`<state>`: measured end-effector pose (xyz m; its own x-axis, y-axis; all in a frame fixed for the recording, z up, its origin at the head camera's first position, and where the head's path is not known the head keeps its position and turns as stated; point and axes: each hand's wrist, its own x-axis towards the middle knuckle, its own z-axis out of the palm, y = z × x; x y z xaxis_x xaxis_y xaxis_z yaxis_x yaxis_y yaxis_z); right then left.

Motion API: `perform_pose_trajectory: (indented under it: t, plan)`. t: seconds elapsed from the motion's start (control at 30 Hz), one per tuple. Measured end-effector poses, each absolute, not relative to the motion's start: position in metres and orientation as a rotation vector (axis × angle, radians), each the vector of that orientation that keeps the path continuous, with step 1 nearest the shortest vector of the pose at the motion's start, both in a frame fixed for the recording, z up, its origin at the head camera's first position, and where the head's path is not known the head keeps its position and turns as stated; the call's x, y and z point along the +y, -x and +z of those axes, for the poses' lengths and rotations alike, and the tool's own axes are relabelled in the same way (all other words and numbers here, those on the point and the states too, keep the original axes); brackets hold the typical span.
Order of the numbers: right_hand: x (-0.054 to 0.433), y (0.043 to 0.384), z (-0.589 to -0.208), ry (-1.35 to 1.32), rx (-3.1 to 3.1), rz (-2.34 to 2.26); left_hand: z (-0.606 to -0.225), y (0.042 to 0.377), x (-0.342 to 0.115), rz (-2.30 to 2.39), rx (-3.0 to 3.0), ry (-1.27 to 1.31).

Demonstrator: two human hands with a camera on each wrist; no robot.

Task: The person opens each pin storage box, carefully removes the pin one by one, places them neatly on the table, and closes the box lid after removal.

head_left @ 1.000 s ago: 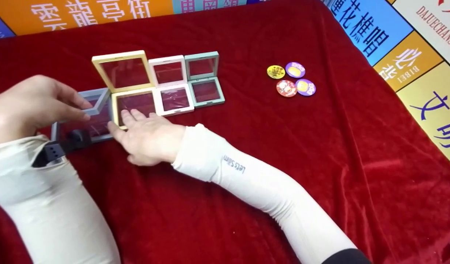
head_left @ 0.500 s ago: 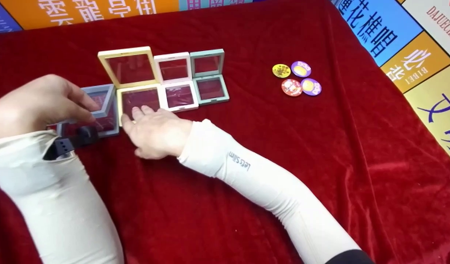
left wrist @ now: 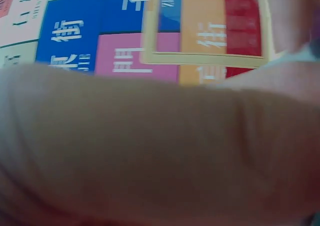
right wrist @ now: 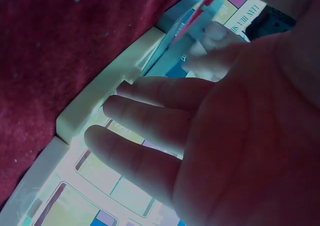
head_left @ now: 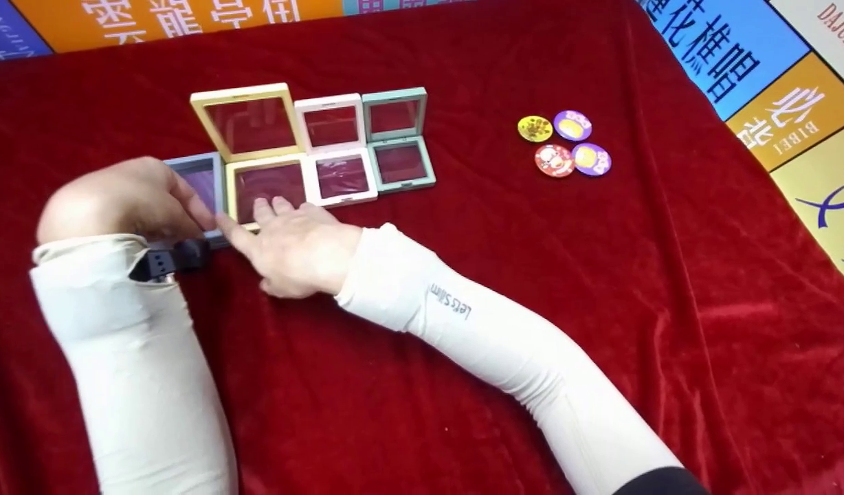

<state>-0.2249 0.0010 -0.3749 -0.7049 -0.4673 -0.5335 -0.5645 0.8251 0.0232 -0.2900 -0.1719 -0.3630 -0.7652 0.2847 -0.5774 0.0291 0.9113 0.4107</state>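
Note:
My left hand is bent at the wrist over a blue-grey square frame case with a clear film window, at the left end of the row. Its fingers curl down at the case's front right part and hold the lid edge, which lies low over the base; the hand hides much of the case. My right hand rests with straight, spread fingers on the front of the yellow frame case, whose lid stands up. In the right wrist view, those fingers lie over the film, with left fingertips beyond.
A white frame case and a green frame case stand open to the right of the yellow one. Several round badges lie farther right on the red velvet cloth. Colourful printed panels border the cloth.
My left hand has moved right and swung the blue-grey lid down over its base. My right hand stays on the yellow case. The whole head view has shifted slightly.

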Motion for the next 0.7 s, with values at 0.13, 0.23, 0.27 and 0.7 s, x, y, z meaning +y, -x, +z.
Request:
perform_pose_trajectory:
  t: [0.13, 0.23, 0.27, 0.7]
  plan:
    - [-0.0024, 0.2252, -0.3765, 0.763, 2.466, 0.295, -0.3664, 0.2911, -0.1733, 0.518, 2.384, -0.241]
    - [-0.0045, 0.2255, -0.3774, 0.757, 2.467, 0.317, -0.3669, 0.2911, -0.1737, 0.534, 2.377, -0.225]
    - [-0.0051, 0.2254, -0.3777, 0.754, 2.468, 0.324, -0.3669, 0.291, -0.1736, 0.536, 2.374, -0.222]
    - [-0.0066, 0.2244, -0.3793, 0.751, 2.48, 0.342, -0.366, 0.2915, -0.1707, 0.541, 2.346, -0.181]
